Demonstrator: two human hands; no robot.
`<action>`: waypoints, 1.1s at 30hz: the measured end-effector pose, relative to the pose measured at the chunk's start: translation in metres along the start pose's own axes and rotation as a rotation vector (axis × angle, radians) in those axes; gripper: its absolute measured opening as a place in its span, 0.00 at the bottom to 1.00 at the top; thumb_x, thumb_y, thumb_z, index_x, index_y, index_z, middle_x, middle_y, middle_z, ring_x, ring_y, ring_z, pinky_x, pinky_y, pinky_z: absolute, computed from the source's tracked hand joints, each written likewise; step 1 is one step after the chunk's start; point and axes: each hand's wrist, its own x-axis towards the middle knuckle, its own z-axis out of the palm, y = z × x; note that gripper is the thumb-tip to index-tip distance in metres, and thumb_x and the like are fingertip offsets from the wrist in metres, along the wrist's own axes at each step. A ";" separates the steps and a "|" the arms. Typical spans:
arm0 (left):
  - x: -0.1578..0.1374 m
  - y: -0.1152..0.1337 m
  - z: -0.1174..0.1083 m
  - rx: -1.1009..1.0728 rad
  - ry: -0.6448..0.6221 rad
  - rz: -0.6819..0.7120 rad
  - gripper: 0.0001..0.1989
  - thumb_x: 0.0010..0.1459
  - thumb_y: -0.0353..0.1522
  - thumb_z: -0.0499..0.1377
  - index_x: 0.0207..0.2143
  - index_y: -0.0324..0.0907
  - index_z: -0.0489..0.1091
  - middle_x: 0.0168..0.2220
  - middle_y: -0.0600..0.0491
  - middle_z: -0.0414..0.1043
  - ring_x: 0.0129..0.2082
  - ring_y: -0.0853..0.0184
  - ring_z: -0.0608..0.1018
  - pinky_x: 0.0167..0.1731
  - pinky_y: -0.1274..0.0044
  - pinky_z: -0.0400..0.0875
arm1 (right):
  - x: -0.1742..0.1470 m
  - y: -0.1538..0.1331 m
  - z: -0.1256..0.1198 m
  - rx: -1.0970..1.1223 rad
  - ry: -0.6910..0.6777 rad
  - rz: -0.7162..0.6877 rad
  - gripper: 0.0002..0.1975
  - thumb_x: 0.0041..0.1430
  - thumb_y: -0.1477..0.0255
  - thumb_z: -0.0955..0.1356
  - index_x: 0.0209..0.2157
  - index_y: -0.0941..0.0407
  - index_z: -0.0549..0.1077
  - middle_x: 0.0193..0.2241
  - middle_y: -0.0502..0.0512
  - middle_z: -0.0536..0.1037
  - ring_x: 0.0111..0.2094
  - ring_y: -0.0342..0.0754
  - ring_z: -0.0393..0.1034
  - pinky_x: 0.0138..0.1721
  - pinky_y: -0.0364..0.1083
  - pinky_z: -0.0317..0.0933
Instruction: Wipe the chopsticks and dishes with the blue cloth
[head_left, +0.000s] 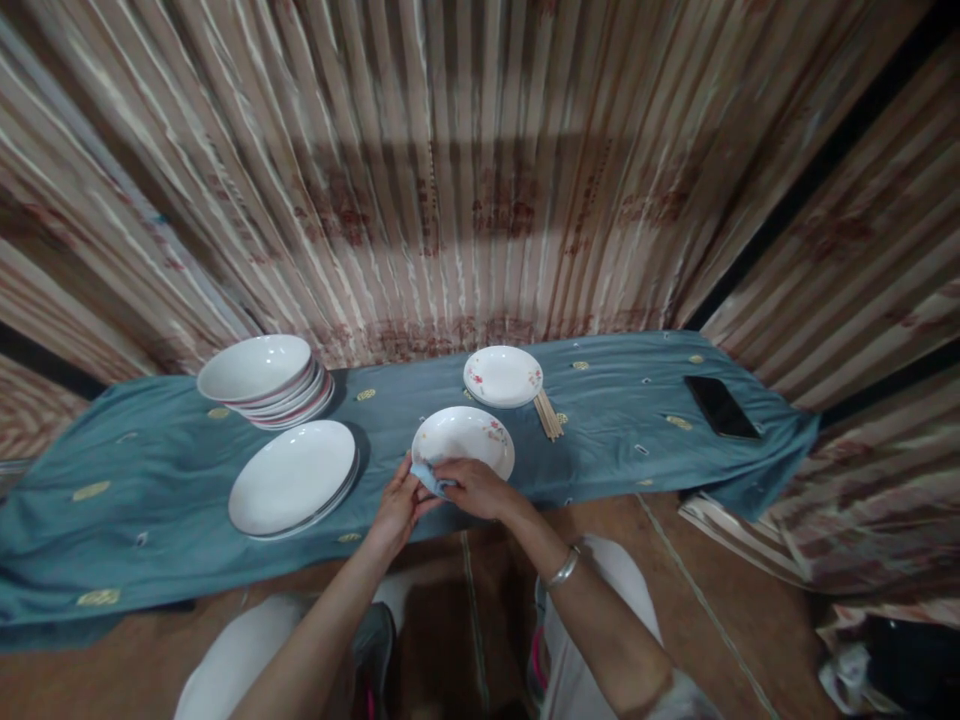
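Observation:
A white plate with a floral pattern [457, 430] is in front of me at the table's near edge. My left hand [399, 503] has its fingers closed at the near left rim of this plate. In my right hand [476, 487] is a light blue cloth [433, 481], pressed against the same rim close to my left fingers. Part of the plate's near side is hidden by my right hand and the cloth. Just behind it lies another flowered plate [504, 375], with a bundle of wooden chopsticks [549, 415] partly under its right edge.
To the left are stacked large white plates [292, 478] and, farther back, a stack of white bowls [255, 370]. A black phone [721, 407] lies at the right. A teal patterned tablecloth [622, 430] covers the narrow table, and a pleated curtain [480, 180] hangs behind.

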 end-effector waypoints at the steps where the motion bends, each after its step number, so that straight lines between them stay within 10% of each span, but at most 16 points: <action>1: 0.000 0.000 0.000 0.004 0.005 -0.001 0.25 0.58 0.27 0.55 0.58 0.43 0.58 0.34 0.51 0.77 0.26 0.69 0.79 0.26 0.77 0.76 | -0.004 -0.001 -0.003 -0.006 -0.017 -0.001 0.14 0.54 0.83 0.62 0.37 0.58 0.76 0.42 0.55 0.78 0.44 0.46 0.70 0.48 0.44 0.59; 21: 0.001 0.003 0.003 0.071 0.011 0.007 0.25 0.58 0.29 0.56 0.58 0.43 0.59 0.44 0.46 0.75 0.29 0.69 0.79 0.30 0.73 0.78 | -0.032 0.018 -0.037 -0.558 0.000 0.435 0.12 0.58 0.80 0.62 0.34 0.61 0.77 0.35 0.61 0.79 0.41 0.51 0.71 0.49 0.47 0.56; 33: 0.002 0.003 0.004 0.046 0.026 -0.008 0.25 0.57 0.28 0.57 0.57 0.43 0.60 0.42 0.48 0.76 0.29 0.68 0.80 0.31 0.73 0.78 | 0.004 0.055 -0.015 -0.467 0.248 0.363 0.08 0.61 0.78 0.62 0.37 0.61 0.71 0.42 0.66 0.74 0.50 0.54 0.66 0.56 0.53 0.52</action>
